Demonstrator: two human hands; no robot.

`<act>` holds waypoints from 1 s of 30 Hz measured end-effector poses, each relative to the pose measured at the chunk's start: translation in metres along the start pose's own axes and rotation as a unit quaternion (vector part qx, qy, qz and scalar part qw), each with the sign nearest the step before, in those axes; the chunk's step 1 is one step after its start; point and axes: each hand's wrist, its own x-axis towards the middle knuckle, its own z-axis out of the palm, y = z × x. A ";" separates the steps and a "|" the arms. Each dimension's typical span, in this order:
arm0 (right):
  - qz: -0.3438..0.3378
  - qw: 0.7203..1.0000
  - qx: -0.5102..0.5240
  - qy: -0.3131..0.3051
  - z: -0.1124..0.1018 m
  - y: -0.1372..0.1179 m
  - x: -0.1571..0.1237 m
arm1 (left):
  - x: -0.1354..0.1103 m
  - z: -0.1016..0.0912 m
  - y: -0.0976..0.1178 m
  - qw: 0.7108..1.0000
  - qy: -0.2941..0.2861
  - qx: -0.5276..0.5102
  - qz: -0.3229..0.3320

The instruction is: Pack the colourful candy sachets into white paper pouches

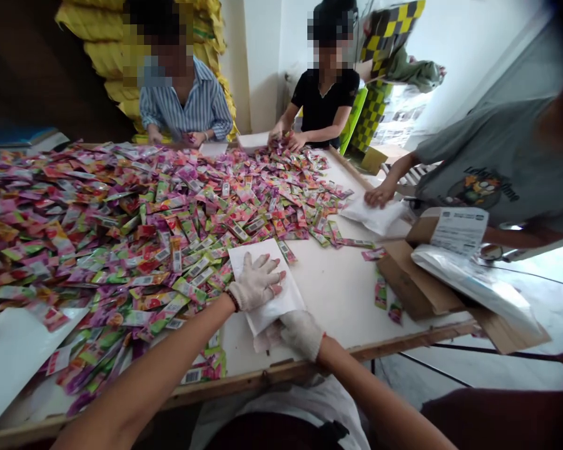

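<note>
A white flat bag [285, 305] lies near the front edge of the table. My left hand [257, 282], in a pale glove with bare fingertips, rests on it with fingers spread. At the bag's lower end my right hand [303, 332], gloved too, is curled around the edge; its fingertips are partly hidden. A pinkish flap or piece [266, 339] shows beside that hand, too unclear to name. Close by on the left spreads a large heap of small colourful sachets [169, 237], pink, purple and green.
Two people sit across the table, their hands among the sachets. On the right, another person's hand [380, 192] presses a white bag [373, 215]. An open cardboard box [406, 281] with plastic bags stands at the right edge. A white sheet [14, 356] lies front left.
</note>
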 end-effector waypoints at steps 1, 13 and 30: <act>-0.030 0.999 -0.010 -0.008 -0.002 0.004 -0.009 | -0.004 0.002 0.002 1.000 0.008 0.010 -0.001; -0.077 0.978 -0.191 -0.021 -0.005 -0.013 0.002 | -0.024 0.031 0.022 0.997 0.009 0.043 0.066; -0.174 0.984 -0.009 -0.031 -0.043 0.007 -0.045 | -0.031 0.025 0.017 0.992 0.022 0.063 0.103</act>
